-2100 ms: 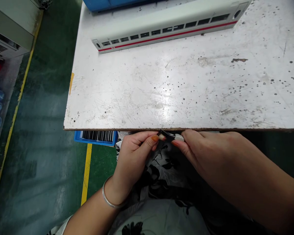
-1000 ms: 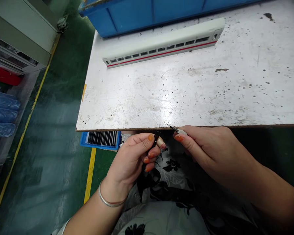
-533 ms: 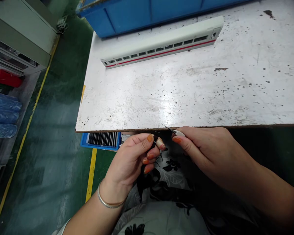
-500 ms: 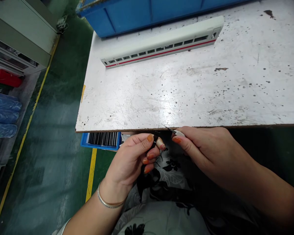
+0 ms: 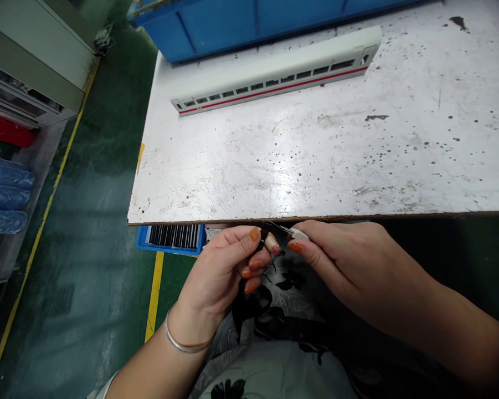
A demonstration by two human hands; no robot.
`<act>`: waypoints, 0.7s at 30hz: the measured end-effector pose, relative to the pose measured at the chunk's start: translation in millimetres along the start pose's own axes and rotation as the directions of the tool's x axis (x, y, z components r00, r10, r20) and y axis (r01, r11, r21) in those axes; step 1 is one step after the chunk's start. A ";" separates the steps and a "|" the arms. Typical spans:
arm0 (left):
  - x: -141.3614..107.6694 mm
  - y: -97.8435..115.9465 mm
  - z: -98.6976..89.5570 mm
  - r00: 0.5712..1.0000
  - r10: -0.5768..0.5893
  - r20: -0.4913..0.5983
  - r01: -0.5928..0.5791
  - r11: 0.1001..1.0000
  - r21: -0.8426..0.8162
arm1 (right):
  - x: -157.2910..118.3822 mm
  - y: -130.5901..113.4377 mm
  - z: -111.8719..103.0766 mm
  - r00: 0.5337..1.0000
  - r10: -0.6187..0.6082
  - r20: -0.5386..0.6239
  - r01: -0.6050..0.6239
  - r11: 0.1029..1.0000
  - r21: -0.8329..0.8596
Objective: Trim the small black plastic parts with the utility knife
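My left hand [image 5: 218,271] pinches a small black piece [image 5: 266,236] between thumb and forefinger, just below the table's front edge. A beige wrap covers the tip of one finger. My right hand [image 5: 344,269] grips a slim pointed tool with a white handle [image 5: 299,234]. Its thin dark tip reaches toward the black piece, very close to it, though I cannot tell if they touch. A white model train carriage shell [image 5: 274,77] with a red stripe lies on the far side of the worktop, away from both hands.
The scratched, paint-flecked white worktop [image 5: 274,166] stands in front of me, with a blue crate [image 5: 232,22] beyond it. A blue tray of black strips [image 5: 172,236] sits below its edge. A grey cabinet [image 5: 37,55] and blue bags [image 5: 4,194] stand left on the green floor.
My right hand has moved down and left, bringing the tool's tip from above the table edge to the black piece. My left hand has stayed nearly still.
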State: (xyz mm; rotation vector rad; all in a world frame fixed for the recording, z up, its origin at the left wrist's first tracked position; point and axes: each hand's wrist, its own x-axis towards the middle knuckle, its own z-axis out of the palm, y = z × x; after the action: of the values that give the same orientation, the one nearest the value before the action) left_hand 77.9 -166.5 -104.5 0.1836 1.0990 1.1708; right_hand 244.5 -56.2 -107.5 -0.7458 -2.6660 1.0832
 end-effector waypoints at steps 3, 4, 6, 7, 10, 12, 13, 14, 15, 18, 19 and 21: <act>-0.2 0.2 0.0 1.000 0.000 -0.002 0.000 1.000 -0.003 | -1.2 0.9 2.1 1.000 -0.019 -0.013 0.019 1.000 -0.004; -0.3 0.4 0.1 1.000 0.001 0.000 -0.001 1.000 -0.005 | -1.4 1.5 3.1 1.000 -0.022 -0.013 0.021 1.000 -0.011; -0.4 0.6 0.0 1.000 0.002 0.003 -0.002 1.000 -0.008 | -1.8 2.8 4.7 1.000 -0.023 -0.013 0.023 0.999 -0.028; -0.3 0.7 -0.1 1.000 0.002 0.003 -0.002 1.000 -0.009 | -1.9 3.3 5.2 1.000 -0.022 -0.014 0.021 0.999 -0.036; 0.9 0.5 -1.2 1.000 0.000 0.006 0.000 1.000 -0.007 | -1.8 3.8 4.5 1.000 -0.015 -0.013 0.014 0.999 -0.038; 2.7 -0.7 -2.7 1.000 -0.004 0.003 0.004 1.000 -0.004 | -1.9 4.1 3.5 1.000 -0.004 -0.008 0.004 1.000 -0.029; 3.9 -1.6 -3.7 1.000 -0.007 -0.001 0.007 1.000 0.001 | -2.1 4.6 3.2 1.000 -0.001 -0.006 0.001 1.000 -0.023; 5.4 -2.7 -4.8 1.000 -0.010 -0.006 0.010 1.000 0.006 | -2.3 5.3 3.4 1.000 -0.001 -0.007 0.001 1.000 -0.020; 7.0 -4.0 -5.9 1.000 -0.011 -0.014 0.011 1.000 0.013 | -2.6 6.4 4.0 1.000 -0.004 -0.012 0.003 1.000 -0.019; 12.1 -7.8 -9.2 0.999 -0.011 -0.037 0.012 1.000 0.027 | -3.6 11.0 8.7 0.999 -0.019 -0.041 0.018 0.999 -0.026; 13.6 -8.8 -10.0 0.999 -0.008 -0.044 0.009 1.000 0.028 | -4.0 12.8 10.8 0.999 -0.021 -0.050 0.019 0.999 -0.031; 15.7 -10.4 -11.1 0.998 -0.002 -0.060 0.004 0.999 0.036 | -4.5 15.8 14.7 0.998 -0.022 -0.066 0.019 0.999 -0.035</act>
State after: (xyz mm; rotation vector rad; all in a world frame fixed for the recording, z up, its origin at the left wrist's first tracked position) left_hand 75.6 -162.9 -125.9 0.1754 1.1736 1.1610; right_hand 249.7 -57.8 -128.8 -0.7458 -2.6366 0.9918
